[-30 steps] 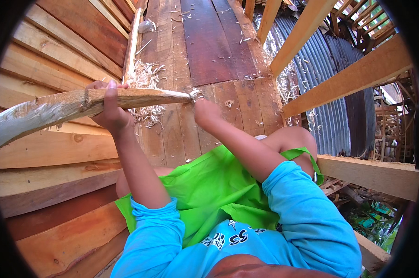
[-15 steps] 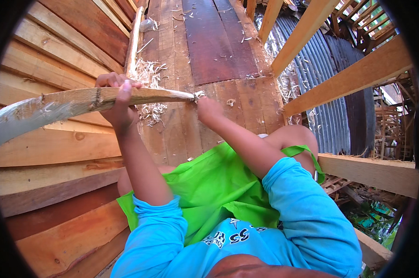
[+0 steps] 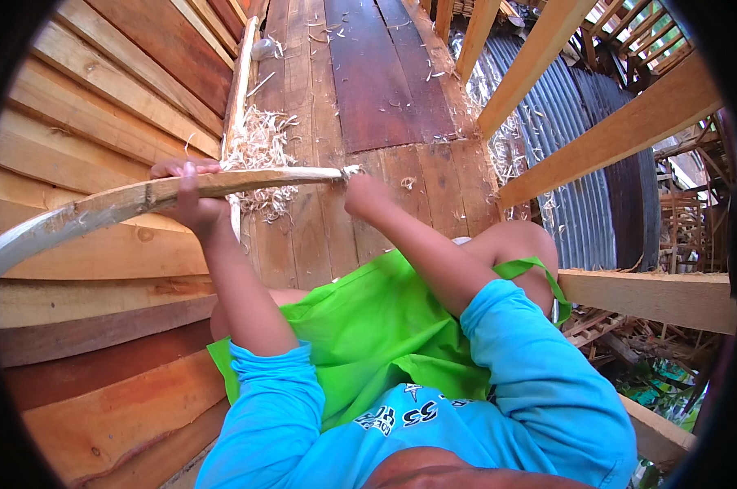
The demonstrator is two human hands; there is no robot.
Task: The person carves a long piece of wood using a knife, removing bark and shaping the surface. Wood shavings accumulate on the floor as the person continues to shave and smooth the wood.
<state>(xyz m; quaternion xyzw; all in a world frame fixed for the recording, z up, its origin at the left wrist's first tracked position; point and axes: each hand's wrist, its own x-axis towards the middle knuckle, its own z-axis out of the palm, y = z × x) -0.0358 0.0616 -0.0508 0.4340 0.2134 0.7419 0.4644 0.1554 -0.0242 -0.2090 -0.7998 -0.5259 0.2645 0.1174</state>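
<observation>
A long wooden pole (image 3: 120,200), partly peeled to pale wood, runs from the left edge of view to its narrow end near the middle. My left hand (image 3: 196,205) is wrapped around it, thumb on top. At the narrow end, my right hand (image 3: 368,197) is closed in a fist beside a small tuft of curled shavings (image 3: 352,170). Whatever the right hand holds is hidden by its fingers, and no blade shows. Across my lap lies a bright green cloth (image 3: 377,318), below the pole.
Pale wood shavings (image 3: 258,147) are heaped on the plank floor (image 3: 311,236) beyond the pole. A plank wall (image 3: 99,253) closes the left side. Wooden rails (image 3: 605,147) stand at the right, with corrugated metal sheeting (image 3: 576,187) past them. A clear plastic-looking item (image 3: 264,49) lies far left.
My left hand has shifted a little left and nearer, and the pole's left part has dropped lower with it. The right hand stays at the narrow end, almost unmoved.
</observation>
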